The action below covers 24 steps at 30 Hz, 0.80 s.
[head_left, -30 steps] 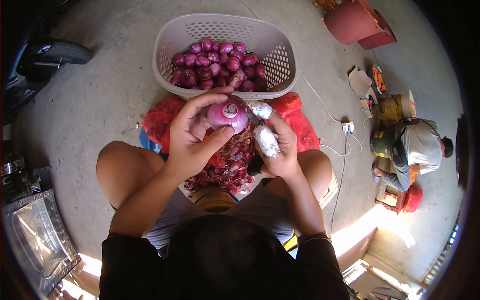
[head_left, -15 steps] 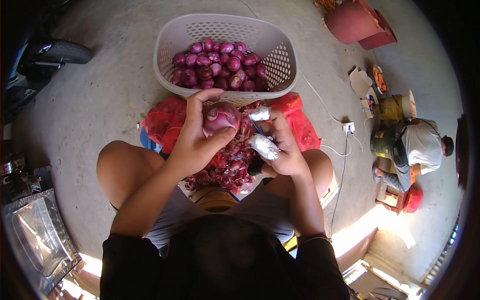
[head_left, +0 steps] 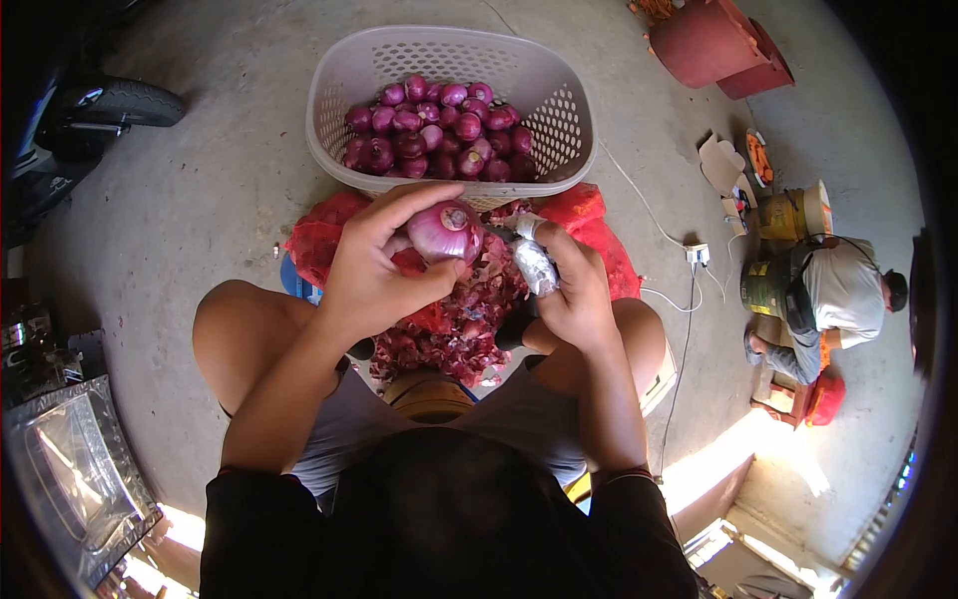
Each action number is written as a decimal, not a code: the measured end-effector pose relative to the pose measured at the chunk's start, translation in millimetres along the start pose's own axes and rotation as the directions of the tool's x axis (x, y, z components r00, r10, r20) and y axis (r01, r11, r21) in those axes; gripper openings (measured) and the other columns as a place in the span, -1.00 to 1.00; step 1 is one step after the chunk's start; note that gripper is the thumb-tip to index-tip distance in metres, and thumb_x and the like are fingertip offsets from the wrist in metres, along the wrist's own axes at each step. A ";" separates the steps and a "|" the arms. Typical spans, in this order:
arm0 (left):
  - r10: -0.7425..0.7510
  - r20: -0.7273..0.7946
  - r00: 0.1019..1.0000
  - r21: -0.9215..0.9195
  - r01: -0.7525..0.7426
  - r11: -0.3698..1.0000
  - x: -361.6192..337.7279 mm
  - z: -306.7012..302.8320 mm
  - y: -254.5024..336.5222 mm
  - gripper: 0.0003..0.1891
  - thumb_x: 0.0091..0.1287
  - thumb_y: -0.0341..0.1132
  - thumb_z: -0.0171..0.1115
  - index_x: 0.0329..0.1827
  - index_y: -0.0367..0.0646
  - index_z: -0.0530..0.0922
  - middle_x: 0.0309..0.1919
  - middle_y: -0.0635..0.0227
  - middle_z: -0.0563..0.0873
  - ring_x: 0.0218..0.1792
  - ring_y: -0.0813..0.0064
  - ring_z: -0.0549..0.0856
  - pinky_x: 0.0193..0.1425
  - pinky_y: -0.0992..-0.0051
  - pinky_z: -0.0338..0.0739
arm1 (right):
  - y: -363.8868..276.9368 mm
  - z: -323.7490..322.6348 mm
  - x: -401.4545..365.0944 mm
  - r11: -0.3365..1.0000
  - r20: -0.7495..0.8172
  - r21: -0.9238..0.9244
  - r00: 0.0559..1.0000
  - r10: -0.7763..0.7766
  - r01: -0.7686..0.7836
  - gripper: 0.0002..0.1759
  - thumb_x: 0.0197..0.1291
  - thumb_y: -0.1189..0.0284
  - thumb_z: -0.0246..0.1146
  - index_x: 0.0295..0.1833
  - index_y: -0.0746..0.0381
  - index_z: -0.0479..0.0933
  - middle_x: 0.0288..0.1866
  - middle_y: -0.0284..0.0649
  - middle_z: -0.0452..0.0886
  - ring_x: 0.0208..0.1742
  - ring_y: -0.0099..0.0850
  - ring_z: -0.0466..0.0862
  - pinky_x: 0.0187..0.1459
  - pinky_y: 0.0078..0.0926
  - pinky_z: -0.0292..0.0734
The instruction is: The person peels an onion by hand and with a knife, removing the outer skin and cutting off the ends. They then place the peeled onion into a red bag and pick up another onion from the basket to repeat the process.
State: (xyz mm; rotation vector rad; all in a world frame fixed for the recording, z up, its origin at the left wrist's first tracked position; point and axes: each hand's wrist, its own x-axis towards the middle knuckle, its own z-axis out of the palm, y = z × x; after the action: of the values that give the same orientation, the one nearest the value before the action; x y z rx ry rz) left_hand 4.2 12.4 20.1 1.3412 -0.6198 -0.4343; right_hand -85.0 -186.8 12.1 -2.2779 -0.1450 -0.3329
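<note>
A red onion [head_left: 442, 234] sits between the thumb and fingers of my left hand [head_left: 364, 265], its root end turned up. Close on its right is my right hand [head_left: 574, 290], thumb and forefinger wrapped in silvery tape. The right fingers are closed around what looks like a small knife; only a dark sliver by the onion shows, the rest hidden. Beneath both hands lies a heap of onion skins [head_left: 449, 344] on red mesh sacks [head_left: 324, 235]. Just beyond stands a grey perforated basket [head_left: 334, 165] with many peeled red onions [head_left: 429, 135].
A yellowish bucket [head_left: 424, 396] is between my knees. Toward the right are a power strip [head_left: 696, 254] with cables, red tubs [head_left: 704, 45], buckets [head_left: 793, 212] and a bent-over person [head_left: 838, 295]. A motorcycle wheel [head_left: 135, 103] stands at the left.
The left hand has turned the onion so its root end shows more. My right thumb and forefinger have drawn closer together beside it.
</note>
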 end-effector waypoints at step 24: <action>-0.008 -0.139 0.990 -0.597 -0.077 0.799 5.0 -3.5 -15.2 -0.50 0.12 -0.55 0.22 0.18 -0.35 0.37 0.13 0.07 0.50 0.12 0.31 0.55 0.21 0.33 0.45 | -13.6 32.7 -8.7 0.935 -0.023 0.328 0.989 0.148 -0.132 -0.54 -0.03 0.72 0.12 0.07 0.29 0.38 -0.24 -0.04 0.57 -0.29 -0.11 0.64 -0.27 -0.42 0.50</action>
State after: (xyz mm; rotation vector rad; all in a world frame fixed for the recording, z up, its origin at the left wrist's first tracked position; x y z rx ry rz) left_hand 11.3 9.1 5.6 0.7346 -0.3436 -0.4575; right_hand -89.9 -153.3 -1.4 -1.9379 -0.0100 -0.2659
